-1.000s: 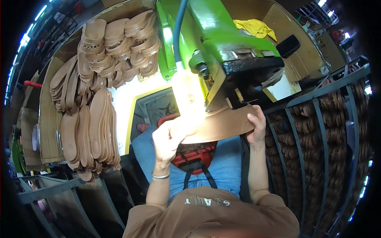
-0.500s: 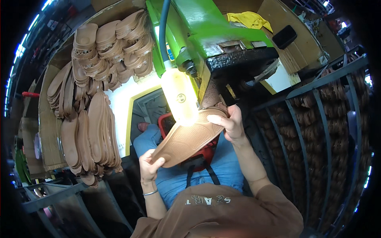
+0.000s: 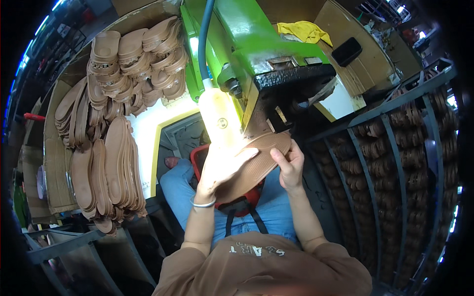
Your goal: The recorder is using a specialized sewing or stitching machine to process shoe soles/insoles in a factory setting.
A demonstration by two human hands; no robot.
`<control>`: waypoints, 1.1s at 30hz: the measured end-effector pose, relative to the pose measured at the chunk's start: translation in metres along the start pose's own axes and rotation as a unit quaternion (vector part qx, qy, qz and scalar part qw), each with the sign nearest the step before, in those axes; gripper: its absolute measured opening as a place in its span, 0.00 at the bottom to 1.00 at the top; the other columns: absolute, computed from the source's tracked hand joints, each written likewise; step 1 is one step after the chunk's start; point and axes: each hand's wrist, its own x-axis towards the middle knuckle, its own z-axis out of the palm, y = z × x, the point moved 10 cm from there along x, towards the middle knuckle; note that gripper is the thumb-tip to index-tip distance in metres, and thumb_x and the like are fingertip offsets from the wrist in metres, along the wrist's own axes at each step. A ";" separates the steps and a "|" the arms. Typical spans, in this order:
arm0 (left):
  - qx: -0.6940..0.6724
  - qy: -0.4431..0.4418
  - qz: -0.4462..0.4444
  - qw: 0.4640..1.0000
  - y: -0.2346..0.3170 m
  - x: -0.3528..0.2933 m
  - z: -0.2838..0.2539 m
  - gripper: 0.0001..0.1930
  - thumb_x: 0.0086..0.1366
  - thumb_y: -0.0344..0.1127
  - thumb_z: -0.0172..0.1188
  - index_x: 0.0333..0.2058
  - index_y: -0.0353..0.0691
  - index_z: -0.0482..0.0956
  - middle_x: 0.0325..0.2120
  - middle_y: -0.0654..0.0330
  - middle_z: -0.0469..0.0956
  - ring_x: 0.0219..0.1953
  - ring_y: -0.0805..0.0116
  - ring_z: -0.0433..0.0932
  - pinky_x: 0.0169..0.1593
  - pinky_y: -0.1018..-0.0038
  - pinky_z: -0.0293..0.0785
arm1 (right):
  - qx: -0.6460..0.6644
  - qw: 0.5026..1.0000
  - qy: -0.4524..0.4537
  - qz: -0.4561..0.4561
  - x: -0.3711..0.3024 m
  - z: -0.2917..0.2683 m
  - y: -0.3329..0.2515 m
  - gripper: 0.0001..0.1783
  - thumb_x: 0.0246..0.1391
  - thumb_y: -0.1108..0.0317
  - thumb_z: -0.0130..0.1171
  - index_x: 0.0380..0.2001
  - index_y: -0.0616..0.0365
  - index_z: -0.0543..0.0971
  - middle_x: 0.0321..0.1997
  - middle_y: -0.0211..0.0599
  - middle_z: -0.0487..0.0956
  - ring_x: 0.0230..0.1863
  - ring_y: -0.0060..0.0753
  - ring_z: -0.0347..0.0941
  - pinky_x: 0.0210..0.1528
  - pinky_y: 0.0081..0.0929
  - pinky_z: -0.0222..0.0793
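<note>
Below the black head of a green machine (image 3: 276, 34) I hold a brown shoe sole (image 3: 247, 180) with a textured face turned up. Its far end touches or nearly touches the dark working part under the head. My right hand (image 3: 291, 167) is closed on the sole's far right edge, thumb on top. My left hand (image 3: 215, 170) lies against the sole's left side, thumb stretched over its face; glare from the bright lamp (image 3: 220, 118) washes out its other fingers. The sole's lower end is partly hidden behind my left wrist.
A cardboard box (image 3: 61, 182) at left holds several stacks of brown soles (image 3: 118, 158). A metal rack (image 3: 385, 148) full of brown pieces stands at right. A yellow cloth (image 3: 306, 32) and a black phone-like object (image 3: 347, 52) lie at back right. A red stool (image 3: 197, 158) is beneath me.
My left hand has moved from the sole's near end up and right, to its side near the lamp. The sole has turned and shifted slightly right; my right hand now grips lower on its edge.
</note>
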 end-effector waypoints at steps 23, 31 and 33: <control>-0.343 0.097 -0.131 0.925 -0.031 -0.042 0.024 0.20 0.56 0.20 0.58 0.48 0.26 0.69 0.38 0.54 0.77 0.39 0.73 0.76 0.44 0.79 0.73 | 0.000 0.976 0.015 0.217 -0.117 -0.111 0.048 0.18 0.43 0.77 0.62 0.40 0.68 0.72 0.37 0.42 0.78 0.37 0.27 0.75 0.43 0.25 0.71; -0.351 0.074 -0.127 0.925 -0.021 -0.021 0.036 0.22 0.53 0.22 0.62 0.48 0.27 0.70 0.40 0.56 0.76 0.40 0.72 0.75 0.48 0.76 0.71 | -0.047 0.993 0.106 0.037 -0.007 -0.129 -0.060 0.12 0.48 0.73 0.57 0.37 0.65 0.72 0.36 0.36 0.76 0.38 0.24 0.72 0.44 0.21 0.67; -0.303 0.088 -0.128 0.940 -0.023 -0.019 0.032 0.18 0.53 0.26 0.64 0.43 0.28 0.74 0.36 0.58 0.77 0.37 0.73 0.75 0.44 0.79 0.70 | -0.067 0.994 0.084 0.011 0.027 -0.118 -0.073 0.11 0.49 0.73 0.56 0.37 0.65 0.73 0.35 0.35 0.76 0.38 0.23 0.72 0.43 0.19 0.66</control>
